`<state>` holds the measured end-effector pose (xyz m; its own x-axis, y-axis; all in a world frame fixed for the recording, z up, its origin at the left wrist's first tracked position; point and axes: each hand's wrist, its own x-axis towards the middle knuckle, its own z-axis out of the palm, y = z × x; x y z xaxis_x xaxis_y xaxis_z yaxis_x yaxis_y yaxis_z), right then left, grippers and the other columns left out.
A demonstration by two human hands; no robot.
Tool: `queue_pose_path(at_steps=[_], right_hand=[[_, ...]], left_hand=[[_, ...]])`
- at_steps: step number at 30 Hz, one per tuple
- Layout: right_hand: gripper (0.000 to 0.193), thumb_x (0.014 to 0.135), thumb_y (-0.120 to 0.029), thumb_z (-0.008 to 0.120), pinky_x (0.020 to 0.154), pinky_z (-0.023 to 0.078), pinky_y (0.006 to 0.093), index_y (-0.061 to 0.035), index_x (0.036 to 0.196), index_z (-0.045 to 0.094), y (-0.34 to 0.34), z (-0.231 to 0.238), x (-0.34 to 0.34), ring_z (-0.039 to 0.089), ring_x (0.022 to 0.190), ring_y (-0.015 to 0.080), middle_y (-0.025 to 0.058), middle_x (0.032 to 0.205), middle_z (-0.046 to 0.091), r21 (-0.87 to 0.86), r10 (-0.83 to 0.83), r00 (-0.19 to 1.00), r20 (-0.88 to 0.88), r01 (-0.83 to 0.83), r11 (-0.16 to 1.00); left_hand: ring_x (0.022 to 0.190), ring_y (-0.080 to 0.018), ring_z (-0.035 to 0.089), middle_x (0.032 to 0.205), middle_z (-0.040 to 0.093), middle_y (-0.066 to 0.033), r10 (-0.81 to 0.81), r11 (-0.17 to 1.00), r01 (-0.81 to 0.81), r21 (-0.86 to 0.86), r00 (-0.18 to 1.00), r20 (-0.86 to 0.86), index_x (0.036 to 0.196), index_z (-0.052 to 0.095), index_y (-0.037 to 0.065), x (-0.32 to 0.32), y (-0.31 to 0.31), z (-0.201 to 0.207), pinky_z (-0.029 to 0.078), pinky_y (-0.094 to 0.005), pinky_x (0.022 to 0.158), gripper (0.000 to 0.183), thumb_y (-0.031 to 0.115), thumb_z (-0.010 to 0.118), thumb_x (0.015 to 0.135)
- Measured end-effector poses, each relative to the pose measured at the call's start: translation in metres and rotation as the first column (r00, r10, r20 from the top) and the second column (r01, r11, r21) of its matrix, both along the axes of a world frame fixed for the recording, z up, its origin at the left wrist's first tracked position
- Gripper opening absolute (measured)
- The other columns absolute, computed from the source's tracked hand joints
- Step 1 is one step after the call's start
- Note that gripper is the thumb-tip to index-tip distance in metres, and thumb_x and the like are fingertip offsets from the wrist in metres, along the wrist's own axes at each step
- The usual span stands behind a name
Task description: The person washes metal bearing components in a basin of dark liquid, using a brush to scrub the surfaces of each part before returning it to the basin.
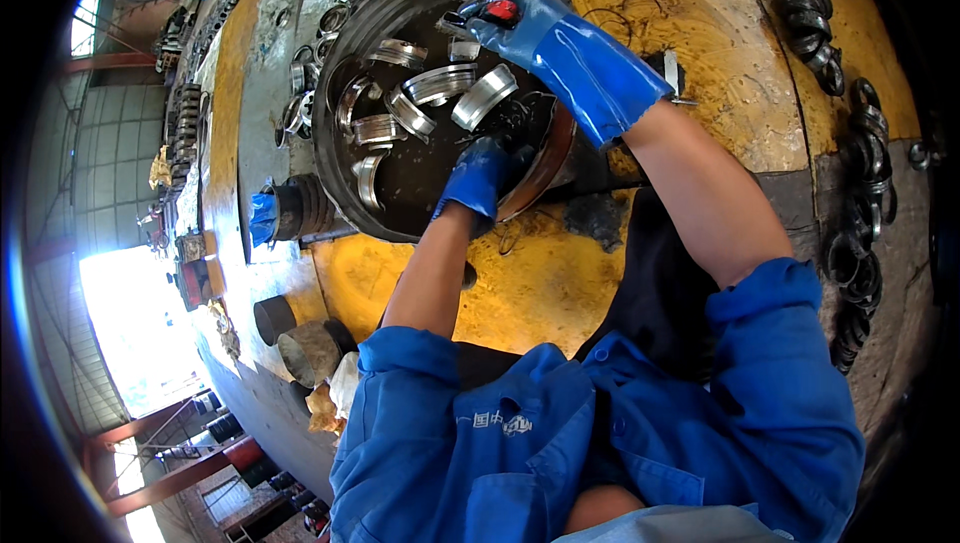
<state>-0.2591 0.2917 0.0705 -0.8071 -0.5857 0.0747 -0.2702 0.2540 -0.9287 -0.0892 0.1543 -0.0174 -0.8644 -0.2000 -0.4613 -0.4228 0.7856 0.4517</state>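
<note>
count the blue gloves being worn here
2: the left glove, reaching into the round basin; the right glove, over its upper-right rim. The left one is partly in shadow.

Gloves, murk and glare keep parts of this scene from us.
We lose the fingertips of the left hand (482, 173) in the dark inside the tub (328, 133), and cannot tell what they touch. The right hand (525, 31) covers much of a red object (503, 10), so its kind escapes us. Murk hides the undersides of some metal rings (485, 97). Glare washes out whatever lies beyond the bright gap (130, 313) in the wall, and the lower edge cuts off our view of the blue jacket (510, 443).
</note>
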Motion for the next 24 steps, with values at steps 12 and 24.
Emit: queue_pose_path(at_steps=[12, 24], right_hand=[[0.032, 0.094, -0.037, 0.072, 0.088, 0.058, 0.0362, -0.0233, 0.123, 0.072, -0.006, 0.004, 0.004, 0.073, 0.093, 0.0204, 0.0046, 0.103, 0.076, 0.029, 0.016, 0.999, -0.046, -0.015, 0.999], [0.044, 0.087, -0.051, 0.073, 0.090, 0.056, 0.0360, -0.0194, 0.117, 0.074, -0.013, -0.006, -0.001, 0.073, 0.093, 0.0222, 0.0060, 0.098, 0.077, 0.037, -0.031, 0.999, 0.045, 0.029, 0.999]], left_hand=[[0.106, -0.0291, 0.068, 0.115, 0.072, -0.0174, -0.159, 0.971, 0.174, 0.162, 0.982, -0.103, 0.121, 0.069, 0.003, -0.015, -0.014, -0.043, 0.050, -0.0383, 0.092, 0.032, 0.024, 0.062, 0.098], [0.113, -0.0292, 0.064, 0.124, 0.068, -0.0150, 0.314, 0.815, -0.277, 0.510, 0.949, 0.013, 0.130, 0.063, 0.004, 0.018, -0.005, 0.017, 0.048, -0.0367, 0.099, 0.041, 0.032, 0.060, 0.099]])
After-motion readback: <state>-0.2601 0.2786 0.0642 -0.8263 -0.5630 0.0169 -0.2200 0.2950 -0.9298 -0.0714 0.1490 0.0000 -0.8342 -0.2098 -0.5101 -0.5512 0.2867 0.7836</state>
